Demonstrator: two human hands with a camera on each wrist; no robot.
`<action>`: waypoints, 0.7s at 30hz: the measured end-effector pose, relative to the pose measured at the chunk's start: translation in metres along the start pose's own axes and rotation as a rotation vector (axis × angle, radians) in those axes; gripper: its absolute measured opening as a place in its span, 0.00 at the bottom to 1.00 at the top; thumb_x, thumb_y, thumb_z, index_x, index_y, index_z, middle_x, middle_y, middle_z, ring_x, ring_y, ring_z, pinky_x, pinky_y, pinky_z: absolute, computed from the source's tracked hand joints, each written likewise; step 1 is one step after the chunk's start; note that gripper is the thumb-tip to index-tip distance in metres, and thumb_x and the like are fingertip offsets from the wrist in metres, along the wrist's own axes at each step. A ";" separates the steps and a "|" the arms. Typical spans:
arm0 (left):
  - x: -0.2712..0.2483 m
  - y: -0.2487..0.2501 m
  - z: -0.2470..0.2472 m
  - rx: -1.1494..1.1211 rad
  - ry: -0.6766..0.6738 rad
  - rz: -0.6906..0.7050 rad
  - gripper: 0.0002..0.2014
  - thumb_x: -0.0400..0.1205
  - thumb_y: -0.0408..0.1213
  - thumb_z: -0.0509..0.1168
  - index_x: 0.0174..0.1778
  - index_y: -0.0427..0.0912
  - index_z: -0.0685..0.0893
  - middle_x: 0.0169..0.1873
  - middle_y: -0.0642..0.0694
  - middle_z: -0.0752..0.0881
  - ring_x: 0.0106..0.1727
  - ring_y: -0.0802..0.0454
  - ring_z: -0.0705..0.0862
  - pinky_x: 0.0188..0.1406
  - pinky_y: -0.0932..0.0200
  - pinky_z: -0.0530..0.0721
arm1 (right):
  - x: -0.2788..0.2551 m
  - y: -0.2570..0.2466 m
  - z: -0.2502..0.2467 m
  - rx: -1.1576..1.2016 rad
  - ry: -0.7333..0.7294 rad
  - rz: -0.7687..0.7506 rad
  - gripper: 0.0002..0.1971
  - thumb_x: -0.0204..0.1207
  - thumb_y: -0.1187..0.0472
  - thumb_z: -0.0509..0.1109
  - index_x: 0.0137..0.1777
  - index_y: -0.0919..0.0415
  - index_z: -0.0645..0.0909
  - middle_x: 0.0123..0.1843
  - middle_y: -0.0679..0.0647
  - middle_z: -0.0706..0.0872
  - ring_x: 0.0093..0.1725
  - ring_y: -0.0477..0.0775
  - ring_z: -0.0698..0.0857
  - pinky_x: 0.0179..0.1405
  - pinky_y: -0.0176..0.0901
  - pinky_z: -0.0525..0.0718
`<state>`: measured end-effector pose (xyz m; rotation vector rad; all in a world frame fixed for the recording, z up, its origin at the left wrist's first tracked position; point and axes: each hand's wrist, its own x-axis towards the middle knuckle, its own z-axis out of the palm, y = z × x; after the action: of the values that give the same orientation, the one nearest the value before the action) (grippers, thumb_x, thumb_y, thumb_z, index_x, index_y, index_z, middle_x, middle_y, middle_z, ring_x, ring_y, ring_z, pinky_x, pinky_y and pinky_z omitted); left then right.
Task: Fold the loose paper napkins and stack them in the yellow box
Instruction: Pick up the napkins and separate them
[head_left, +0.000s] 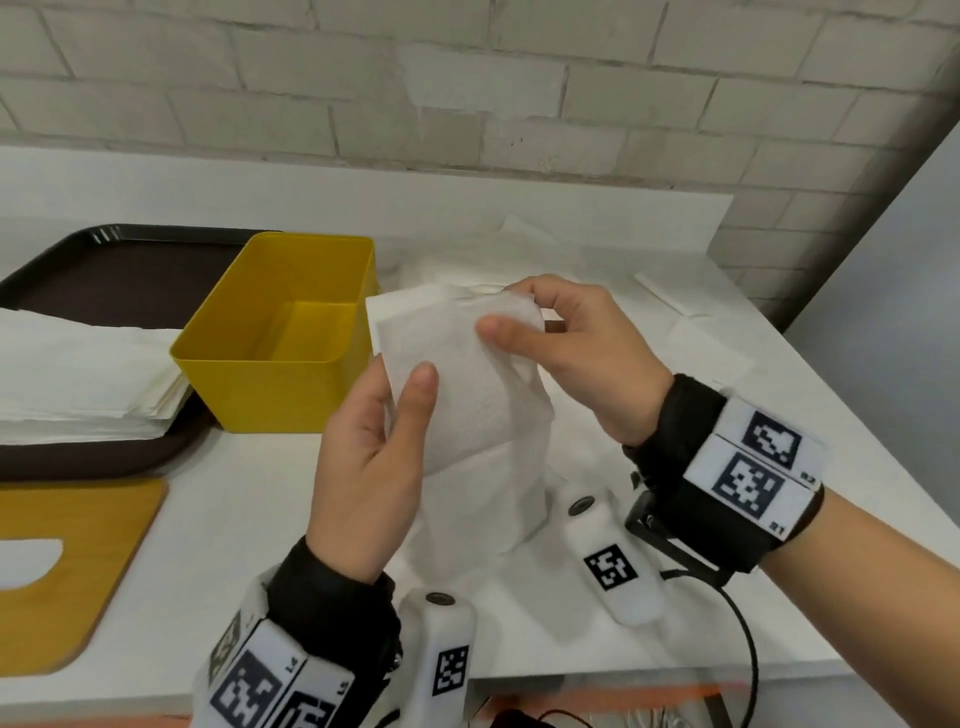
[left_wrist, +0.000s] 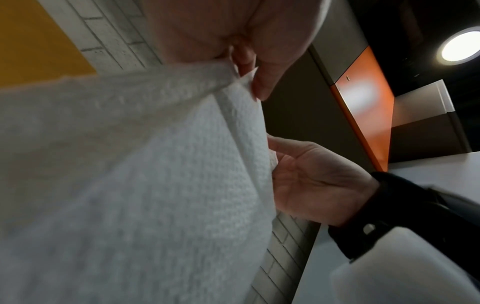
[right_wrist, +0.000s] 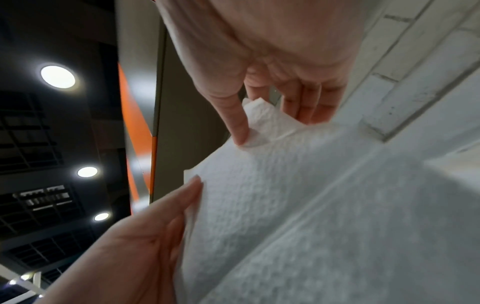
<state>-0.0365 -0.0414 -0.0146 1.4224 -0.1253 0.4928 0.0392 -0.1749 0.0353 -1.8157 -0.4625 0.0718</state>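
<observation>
Held above the tabletop (head_left: 260, 545), the paper napkin (head_left: 467, 395) is pinched along one edge by the left hand (head_left: 363, 467) and at its top corner by the right hand (head_left: 582, 353), apparently to align a fold. Beyond stands the empty yellow box (head_left: 249, 384).

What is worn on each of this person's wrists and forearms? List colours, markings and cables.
Both hands, left hand and right hand, are bare. Each wrist has a black strap, white blocks printed with black square codes, and a white camera pod. A black cable trails from the right wrist.
</observation>
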 end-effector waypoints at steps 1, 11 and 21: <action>0.000 0.000 0.001 0.008 0.001 0.006 0.09 0.82 0.42 0.58 0.52 0.57 0.81 0.48 0.66 0.88 0.54 0.66 0.85 0.51 0.69 0.82 | 0.000 0.001 0.001 0.006 -0.003 0.015 0.06 0.74 0.62 0.71 0.36 0.57 0.79 0.49 0.57 0.83 0.48 0.58 0.83 0.52 0.49 0.82; 0.001 -0.005 0.004 0.037 -0.002 0.005 0.11 0.80 0.44 0.56 0.54 0.55 0.81 0.50 0.64 0.87 0.56 0.64 0.84 0.51 0.71 0.81 | 0.002 0.007 0.004 0.299 -0.088 0.197 0.08 0.82 0.63 0.60 0.41 0.58 0.70 0.42 0.54 0.80 0.43 0.52 0.79 0.41 0.41 0.78; 0.004 -0.015 0.001 0.128 0.125 -0.034 0.09 0.82 0.51 0.56 0.42 0.54 0.79 0.37 0.65 0.86 0.42 0.72 0.82 0.40 0.74 0.78 | 0.003 0.007 0.008 0.177 -0.062 0.025 0.08 0.78 0.62 0.67 0.38 0.57 0.73 0.41 0.59 0.78 0.44 0.56 0.77 0.48 0.54 0.76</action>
<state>-0.0268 -0.0420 -0.0262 1.5115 0.0314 0.5686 0.0416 -0.1678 0.0274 -1.6489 -0.4628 0.1806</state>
